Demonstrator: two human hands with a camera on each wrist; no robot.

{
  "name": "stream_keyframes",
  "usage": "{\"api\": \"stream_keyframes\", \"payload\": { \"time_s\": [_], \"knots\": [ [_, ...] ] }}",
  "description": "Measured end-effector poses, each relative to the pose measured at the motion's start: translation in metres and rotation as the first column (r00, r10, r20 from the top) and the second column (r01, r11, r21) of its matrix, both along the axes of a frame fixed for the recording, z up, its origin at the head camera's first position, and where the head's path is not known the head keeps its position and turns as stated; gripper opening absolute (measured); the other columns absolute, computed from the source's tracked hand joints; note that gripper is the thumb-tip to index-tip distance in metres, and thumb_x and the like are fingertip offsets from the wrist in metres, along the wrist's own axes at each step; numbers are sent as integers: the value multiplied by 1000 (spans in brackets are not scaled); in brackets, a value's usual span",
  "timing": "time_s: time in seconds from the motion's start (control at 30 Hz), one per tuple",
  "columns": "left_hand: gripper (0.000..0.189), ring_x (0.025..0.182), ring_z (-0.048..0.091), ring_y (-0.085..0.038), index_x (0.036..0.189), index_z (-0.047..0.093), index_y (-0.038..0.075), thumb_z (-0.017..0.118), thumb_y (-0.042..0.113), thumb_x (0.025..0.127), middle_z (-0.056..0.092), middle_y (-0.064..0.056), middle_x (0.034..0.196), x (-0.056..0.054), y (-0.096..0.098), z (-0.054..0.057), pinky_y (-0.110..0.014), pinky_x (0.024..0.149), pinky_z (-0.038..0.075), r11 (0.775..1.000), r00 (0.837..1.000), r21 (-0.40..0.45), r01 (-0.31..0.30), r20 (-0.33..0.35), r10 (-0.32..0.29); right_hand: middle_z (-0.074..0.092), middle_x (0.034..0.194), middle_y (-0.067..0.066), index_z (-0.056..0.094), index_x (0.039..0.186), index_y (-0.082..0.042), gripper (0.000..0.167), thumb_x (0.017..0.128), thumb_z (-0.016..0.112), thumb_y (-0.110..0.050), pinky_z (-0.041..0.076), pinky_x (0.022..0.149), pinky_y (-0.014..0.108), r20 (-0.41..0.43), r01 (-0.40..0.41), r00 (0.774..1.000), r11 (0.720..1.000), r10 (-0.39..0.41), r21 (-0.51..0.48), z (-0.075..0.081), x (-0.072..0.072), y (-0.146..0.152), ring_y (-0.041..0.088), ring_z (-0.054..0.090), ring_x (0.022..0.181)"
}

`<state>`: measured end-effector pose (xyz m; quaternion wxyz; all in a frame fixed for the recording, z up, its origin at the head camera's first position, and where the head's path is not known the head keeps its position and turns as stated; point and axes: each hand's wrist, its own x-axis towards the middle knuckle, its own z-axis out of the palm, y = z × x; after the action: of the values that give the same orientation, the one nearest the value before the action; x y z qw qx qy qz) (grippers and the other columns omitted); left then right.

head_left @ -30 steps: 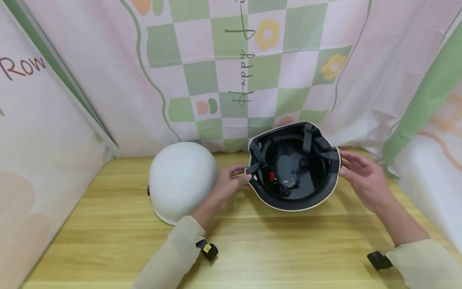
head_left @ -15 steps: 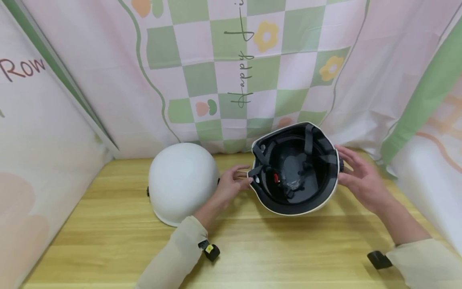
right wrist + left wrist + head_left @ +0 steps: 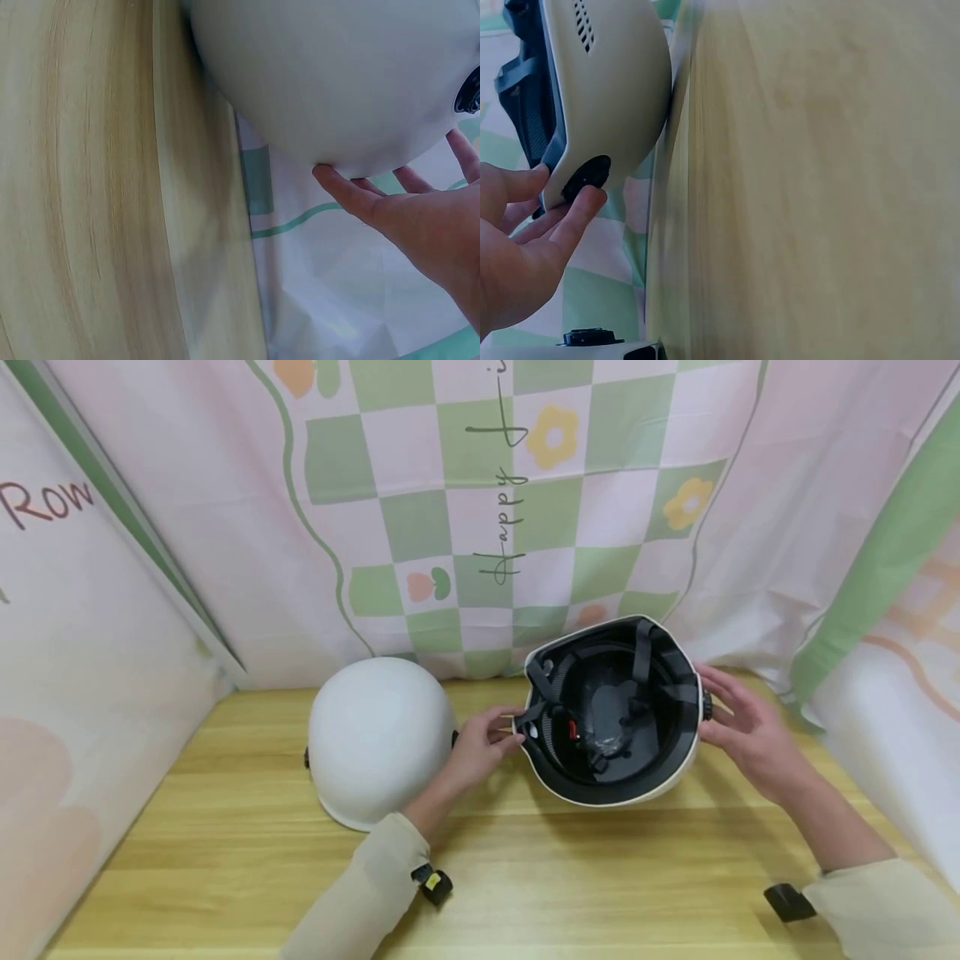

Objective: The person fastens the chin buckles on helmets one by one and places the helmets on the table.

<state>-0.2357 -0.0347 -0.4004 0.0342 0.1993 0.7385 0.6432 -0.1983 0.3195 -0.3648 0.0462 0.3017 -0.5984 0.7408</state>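
Observation:
An upturned white helmet (image 3: 611, 710) leans back on the table, its black padded inside, dark straps and red buckle part facing up toward me. My left hand (image 3: 480, 747) pinches its left rim, the thumb on the rim and the fingers on the outside. In the left wrist view a fingertip of the left hand (image 3: 536, 240) touches a round black disc on the shell. On the right side, the spread fingertips of my right hand (image 3: 757, 739) touch the outer shell near a black knob. The right wrist view has the right hand (image 3: 427, 217) under the smooth shell (image 3: 337, 82).
A second white helmet (image 3: 378, 739) sits dome up on the left, close beside my left forearm. The wooden table (image 3: 570, 893) ends at a patterned curtain (image 3: 480, 527) behind, with more cloth on both sides. Small black devices (image 3: 435, 885) are strapped at both wrists.
The upturned helmet has shifted slightly right and turned a little, so its right-side knob shows more. Both hands have stayed against it, and the other helmet remains in place.

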Motion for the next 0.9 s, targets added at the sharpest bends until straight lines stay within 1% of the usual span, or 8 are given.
{"api": "stream_keyframes", "payload": {
  "time_s": [0.07, 0.17, 0.27, 0.47, 0.63, 0.7, 0.77, 0.9],
  "knots": [
    [37, 98, 70, -35, 127, 61, -7, 65, -11, 91, 67, -28, 115, 0, 0, 1, -37, 82, 58, 1000, 1000, -6, -6, -2, 6, 48, 148, 8, 38, 151, 4, 62, 93, 53, 20, 54, 88, 28, -3, 6, 1000, 1000, -6, 8, 0, 0, 0, 20, 59, 121],
    [36, 97, 70, -35, 126, 62, -6, 65, -11, 91, 67, -28, 115, 0, -1, 1, -41, 84, 57, 1000, 1000, -23, -16, -10, 15, 47, 149, 5, 38, 151, 1, 62, 94, 53, 19, 53, 90, 26, -10, 9, 1000, 999, -9, 33, 2, 0, -1, 18, 57, 123],
    [36, 96, 70, -34, 125, 63, -5, 67, -11, 90, 68, -27, 113, 0, -2, 0, -42, 85, 57, 999, 999, -48, -24, -28, 23, 47, 149, 3, 39, 151, 0, 63, 93, 53, 20, 51, 92, 25, -21, 22, 1000, 998, -21, 63, 4, 0, -2, 15, 55, 125],
    [33, 94, 70, -35, 120, 64, -7, 69, -12, 88, 69, -28, 107, 0, -3, -2, -31, 82, 57, 997, 998, -75, -27, -62, 23, 49, 148, 2, 42, 149, 2, 64, 90, 54, 23, 51, 92, 23, -52, 70, 997, 992, -65, 109, 8, 1, -6, 14, 54, 125],
    [30, 94, 69, -33, 118, 65, -6, 69, -10, 88, 70, -26, 106, 0, -3, -3, -30, 81, 56, 995, 998, -93, -30, -60, 24, 48, 149, 3, 44, 149, 0, 64, 90, 53, 24, 50, 92, 21, -63, 66, 996, 990, -58, 123, 11, 0, -6, 14, 53, 125],
    [30, 93, 69, -31, 118, 65, -5, 70, -9, 89, 70, -25, 106, -1, -3, -3, -29, 80, 56, 993, 998, -115, -29, -61, 22, 49, 148, 2, 45, 148, 0, 63, 90, 54, 23, 50, 91, 21, -60, 82, 995, 988, -74, 128, 11, 1, -7, 14, 54, 124],
    [30, 90, 69, -27, 118, 66, -3, 71, -7, 89, 71, -23, 104, -1, -2, -3, -28, 77, 56, 988, 998, -151, -28, -68, 18, 49, 148, 1, 44, 148, 1, 62, 91, 53, 22, 50, 92, 21, -58, 82, 996, 988, -74, 133, 12, 1, -7, 14, 53, 124],
    [29, 86, 69, -21, 114, 69, 0, 75, -3, 87, 72, -18, 96, -3, -1, -2, -25, 72, 54, 973, 996, -231, -26, -84, 7, 51, 145, 0, 44, 147, 4, 61, 90, 50, 25, 48, 94, 20, -75, 89, 994, 988, -80, 124, 15, 2, -9, 13, 51, 127]
  ]
}}
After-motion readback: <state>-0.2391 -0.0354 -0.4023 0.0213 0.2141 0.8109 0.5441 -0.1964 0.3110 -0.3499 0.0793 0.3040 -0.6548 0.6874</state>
